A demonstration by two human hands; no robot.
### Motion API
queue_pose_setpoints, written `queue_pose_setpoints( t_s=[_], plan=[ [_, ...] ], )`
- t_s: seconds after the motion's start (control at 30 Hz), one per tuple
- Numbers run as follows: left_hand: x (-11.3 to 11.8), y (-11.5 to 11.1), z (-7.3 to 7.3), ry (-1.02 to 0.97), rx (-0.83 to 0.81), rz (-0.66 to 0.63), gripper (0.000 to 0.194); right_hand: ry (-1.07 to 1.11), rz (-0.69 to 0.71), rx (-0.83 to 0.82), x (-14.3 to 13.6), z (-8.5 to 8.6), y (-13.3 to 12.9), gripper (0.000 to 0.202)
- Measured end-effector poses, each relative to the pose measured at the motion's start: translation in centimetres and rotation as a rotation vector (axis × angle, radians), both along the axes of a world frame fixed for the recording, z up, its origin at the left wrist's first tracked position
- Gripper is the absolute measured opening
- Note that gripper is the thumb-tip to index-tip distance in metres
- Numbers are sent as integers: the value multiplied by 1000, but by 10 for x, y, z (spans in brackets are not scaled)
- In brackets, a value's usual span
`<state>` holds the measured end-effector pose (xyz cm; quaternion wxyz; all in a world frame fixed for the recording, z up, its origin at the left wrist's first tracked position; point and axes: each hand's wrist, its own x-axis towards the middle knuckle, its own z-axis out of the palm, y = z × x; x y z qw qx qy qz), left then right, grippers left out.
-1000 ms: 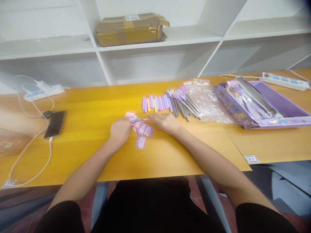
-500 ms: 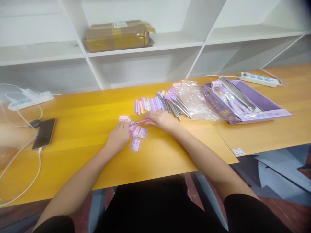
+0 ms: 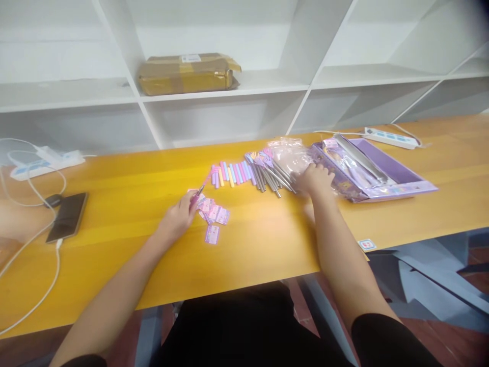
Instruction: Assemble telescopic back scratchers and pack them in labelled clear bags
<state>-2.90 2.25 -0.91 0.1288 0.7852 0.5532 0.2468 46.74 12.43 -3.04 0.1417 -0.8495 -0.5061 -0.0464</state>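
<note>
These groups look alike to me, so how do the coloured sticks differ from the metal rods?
The coloured sticks are short and laid side by side; the metal rods are longer and overlap. The sticks are pastel, the rods silvery with colourful tops. Both lie on the table.

Head view; looks forward, down over table [image 3: 267, 244].

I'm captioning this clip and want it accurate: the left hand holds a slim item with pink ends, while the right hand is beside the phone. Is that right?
The right hand's place is wrong: the head view shows the right hand beside the clear plastic packaging.
</note>
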Motion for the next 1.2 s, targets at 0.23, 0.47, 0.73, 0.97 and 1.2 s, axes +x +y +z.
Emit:
queue_pose_setpoints(
  t_s=[0.23,0.47,0.73,0.97,1.2],
  plan=[
    [0,-1,-1,-44,61,-119,39,9,-11,-36,7,11,-2,64],
    [-2,4,-4,-35,212,-230,34,143,-1,92,10,16,-2,73],
    [-1,5,-8,-118,197,-297,30,175,222,598,-27,32,-5,81],
    [2,5,-9,-193,75,-253,31,296,567,811,-95,54,-33,75],
    [15,-7,1,-296,-167,-162,37,384,1140,366,-198,27,-90,66]
  ],
)
